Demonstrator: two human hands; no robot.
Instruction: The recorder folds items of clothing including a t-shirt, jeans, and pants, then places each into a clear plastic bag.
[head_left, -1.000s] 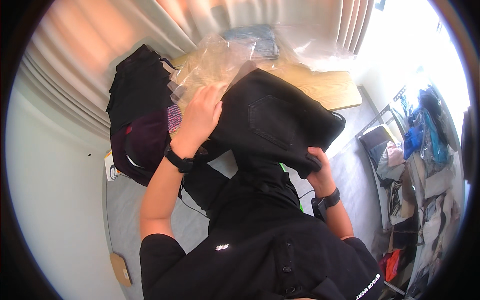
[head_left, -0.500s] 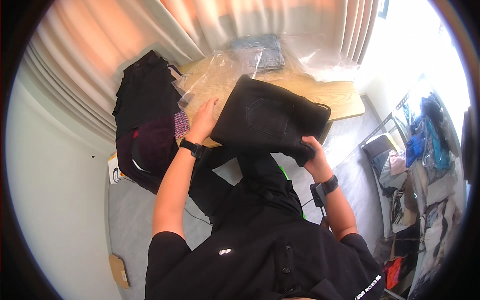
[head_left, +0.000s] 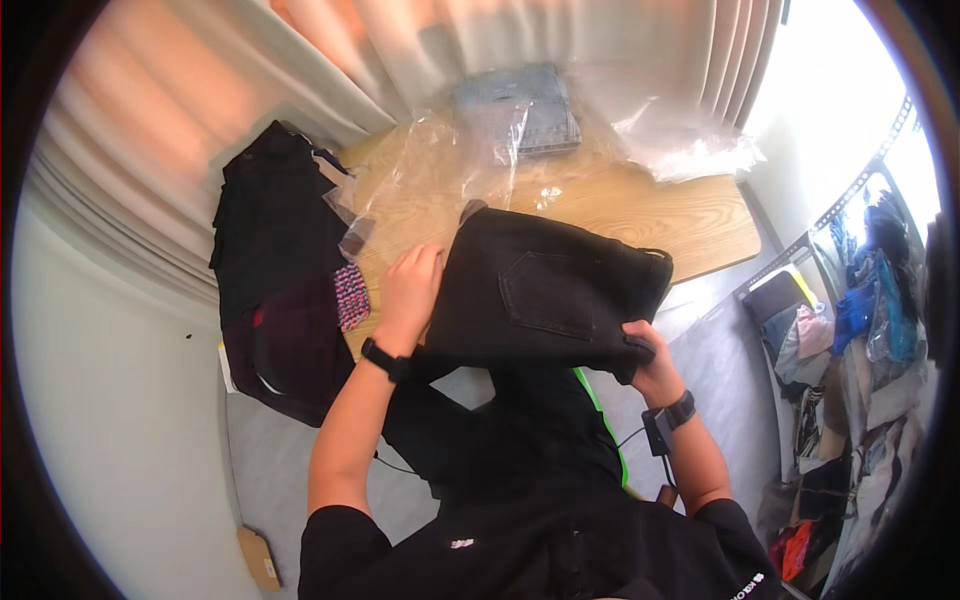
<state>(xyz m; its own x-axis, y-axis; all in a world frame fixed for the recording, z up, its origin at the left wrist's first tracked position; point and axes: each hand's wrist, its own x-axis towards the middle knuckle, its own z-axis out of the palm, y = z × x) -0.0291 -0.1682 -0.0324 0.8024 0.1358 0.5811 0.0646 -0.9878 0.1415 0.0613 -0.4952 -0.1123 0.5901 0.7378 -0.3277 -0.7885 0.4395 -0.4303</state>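
Folded black jeans (head_left: 540,290), with a back pocket facing up, are held in front of me over the near side of the wooden table (head_left: 700,225). My right hand (head_left: 655,362) grips their lower right corner, thumb on top and fingers partly hidden beneath. Along the jeans' left edge is my left hand (head_left: 410,295), its fingers stretched forward and the thumb hidden. Whether that hand bears any weight I cannot tell. Beyond the jeans, a crumpled clear plastic bag (head_left: 425,160) lies on the table. Folded light blue jeans (head_left: 520,110) sit at the back.
A pile of dark clothes (head_left: 280,215) stands at the table's left, beside a small patterned cloth (head_left: 351,297). More clear plastic (head_left: 690,150) lies at the back right. Shelving with bagged garments (head_left: 860,310) lines the right side. A cardboard piece (head_left: 258,558) rests on the floor.
The black jeans have come down toward me and tilted, showing the pocket more fully. My right hand moved down with them. My left hand lowered and now lies close against their left edge.
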